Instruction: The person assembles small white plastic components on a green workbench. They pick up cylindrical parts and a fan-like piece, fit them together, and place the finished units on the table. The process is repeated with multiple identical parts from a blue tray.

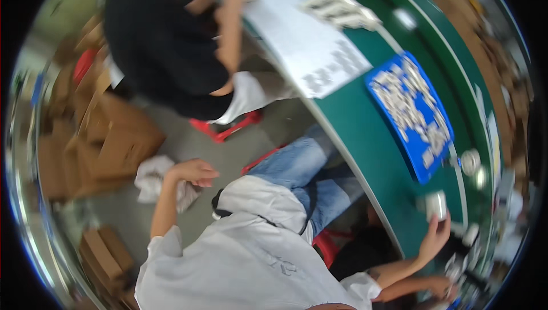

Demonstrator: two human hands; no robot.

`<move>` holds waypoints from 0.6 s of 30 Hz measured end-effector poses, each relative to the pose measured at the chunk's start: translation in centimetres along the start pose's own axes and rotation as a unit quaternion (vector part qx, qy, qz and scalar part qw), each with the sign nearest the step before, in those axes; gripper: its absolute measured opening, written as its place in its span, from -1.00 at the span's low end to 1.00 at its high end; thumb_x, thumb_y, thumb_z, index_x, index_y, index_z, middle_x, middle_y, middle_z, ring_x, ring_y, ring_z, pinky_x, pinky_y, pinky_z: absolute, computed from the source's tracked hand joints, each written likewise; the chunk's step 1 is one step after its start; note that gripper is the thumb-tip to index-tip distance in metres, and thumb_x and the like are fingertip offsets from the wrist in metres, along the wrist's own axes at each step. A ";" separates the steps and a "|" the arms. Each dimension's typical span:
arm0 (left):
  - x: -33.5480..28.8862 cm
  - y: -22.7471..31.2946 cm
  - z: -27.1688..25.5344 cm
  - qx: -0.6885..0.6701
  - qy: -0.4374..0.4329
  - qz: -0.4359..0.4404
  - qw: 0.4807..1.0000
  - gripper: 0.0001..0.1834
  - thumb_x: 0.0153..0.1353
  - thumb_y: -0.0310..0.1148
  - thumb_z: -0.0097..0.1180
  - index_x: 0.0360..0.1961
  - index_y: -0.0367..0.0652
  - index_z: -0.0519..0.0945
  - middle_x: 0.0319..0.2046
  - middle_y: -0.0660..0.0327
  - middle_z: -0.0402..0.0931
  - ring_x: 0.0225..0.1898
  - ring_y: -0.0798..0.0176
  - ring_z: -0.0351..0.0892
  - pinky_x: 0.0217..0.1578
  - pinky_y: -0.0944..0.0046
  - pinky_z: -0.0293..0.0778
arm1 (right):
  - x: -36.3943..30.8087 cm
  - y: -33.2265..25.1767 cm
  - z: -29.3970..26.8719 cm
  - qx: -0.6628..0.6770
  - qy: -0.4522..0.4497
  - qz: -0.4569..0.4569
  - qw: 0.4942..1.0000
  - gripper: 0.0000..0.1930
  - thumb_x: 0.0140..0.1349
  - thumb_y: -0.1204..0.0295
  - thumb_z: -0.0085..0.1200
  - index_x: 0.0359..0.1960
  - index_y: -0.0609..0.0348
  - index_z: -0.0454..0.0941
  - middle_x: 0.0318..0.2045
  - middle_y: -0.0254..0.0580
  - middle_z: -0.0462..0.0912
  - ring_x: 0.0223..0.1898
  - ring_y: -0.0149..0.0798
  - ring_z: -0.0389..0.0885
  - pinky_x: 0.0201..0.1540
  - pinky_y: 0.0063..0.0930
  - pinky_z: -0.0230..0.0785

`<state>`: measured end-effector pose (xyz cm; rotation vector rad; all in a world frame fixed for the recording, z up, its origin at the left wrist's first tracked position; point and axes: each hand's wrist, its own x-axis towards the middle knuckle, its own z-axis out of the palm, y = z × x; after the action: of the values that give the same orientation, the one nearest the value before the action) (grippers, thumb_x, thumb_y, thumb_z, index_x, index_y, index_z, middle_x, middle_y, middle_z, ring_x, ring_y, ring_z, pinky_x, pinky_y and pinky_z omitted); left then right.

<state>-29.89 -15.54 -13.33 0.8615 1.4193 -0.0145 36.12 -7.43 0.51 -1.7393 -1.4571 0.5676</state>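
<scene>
My left hand [195, 171] is held out over the floor at the left, away from the table, its fingers loosely bent and nothing in them. On the right, my right hand [436, 237] reaches over the green table [354, 116] and grips a small white cylindrical thing [436, 205] between thumb and fingers. Its exact kind is blurred. Beyond that hand lies a blue tray [412, 156] holding many small white and silvery pieces.
A white sheet [291, 30] with rows of small grey pieces and a bundle of pale strips [341, 8] lie farther along the table. A co-worker in black [162, 41] sits at far left; another person's hand [442, 289] is at lower right. Cardboard boxes [117, 139] stand on the floor.
</scene>
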 end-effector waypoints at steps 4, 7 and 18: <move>5.0 23.4 1.5 0.052 0.042 0.410 0.910 -0.63 0.36 -0.10 0.13 -0.16 -0.25 0.64 -0.49 0.34 0.57 -0.44 0.46 0.54 -0.36 0.41 0.47 | 2.8 -4.9 4.0 0.017 -0.132 0.010 0.991 -0.55 0.19 0.39 0.21 0.05 0.46 0.50 -0.23 -0.15 0.64 -0.21 -0.37 0.60 -0.15 -0.48 0.47; 8.9 36.0 -0.7 0.109 0.190 0.512 0.831 -0.74 0.31 -0.23 0.18 -0.17 -0.21 0.70 -0.53 0.31 0.58 -0.46 0.49 0.51 -0.45 0.43 0.38 | 4.8 -10.4 9.4 -0.189 -0.150 -0.087 0.967 -0.49 -0.03 0.12 0.33 -0.19 0.34 0.63 -0.48 -0.07 0.65 -0.46 -0.19 0.64 -0.31 -0.37 0.47; 15.9 40.6 2.3 0.096 0.228 0.577 0.778 -0.79 0.11 -0.32 0.26 -0.23 -0.13 0.74 -0.37 0.16 0.69 -0.41 0.25 0.58 -0.29 0.26 0.52 | 5.1 -10.7 17.9 -0.297 -0.130 -0.145 0.935 -0.44 0.00 -0.10 0.32 -0.29 0.22 0.64 -0.41 0.01 0.62 -0.39 0.04 0.65 -0.32 -0.15 0.50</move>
<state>-4.71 19.43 -6.46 1.8884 1.0969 1.0660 17.29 2.80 -0.95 -1.8805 -2.1984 0.2070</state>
